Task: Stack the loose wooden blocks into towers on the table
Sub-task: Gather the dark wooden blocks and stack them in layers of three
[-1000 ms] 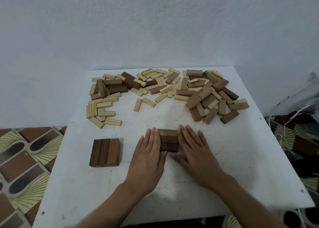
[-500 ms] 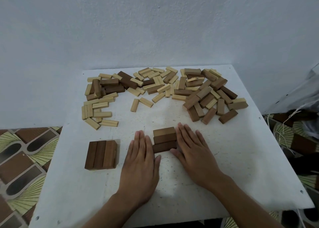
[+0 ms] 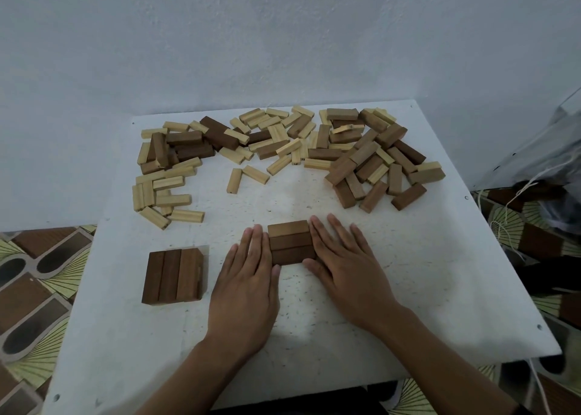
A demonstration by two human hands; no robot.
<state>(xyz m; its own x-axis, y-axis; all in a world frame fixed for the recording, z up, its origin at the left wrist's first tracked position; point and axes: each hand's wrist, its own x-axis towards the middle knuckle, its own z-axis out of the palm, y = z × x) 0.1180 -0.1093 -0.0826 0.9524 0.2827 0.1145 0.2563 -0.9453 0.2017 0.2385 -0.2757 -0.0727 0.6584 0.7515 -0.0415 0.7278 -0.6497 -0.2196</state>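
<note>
With fingers straight, the left hand (image 3: 248, 276) and right hand (image 3: 345, 266) press flat on both ends of the three-block layer (image 3: 290, 241) lying near the middle of the worktop (image 3: 424, 289), so uneven pressure could push one block out of line.

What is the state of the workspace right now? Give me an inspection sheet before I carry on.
Surface: white table, speckled.
Job's things: three dark blocks side by side between the hands; a squared dark stack near left; loose blocks, light and dark, scattered along the far edge.
Clutter: nothing seen.
Hands: left hand and right hand flat on the table, straight fingers against the three blocks' ends.
Cables: thin white strings off the table's right side.
Surroundings: pale wall behind; patterned floor; clear plastic bag at right.
</note>
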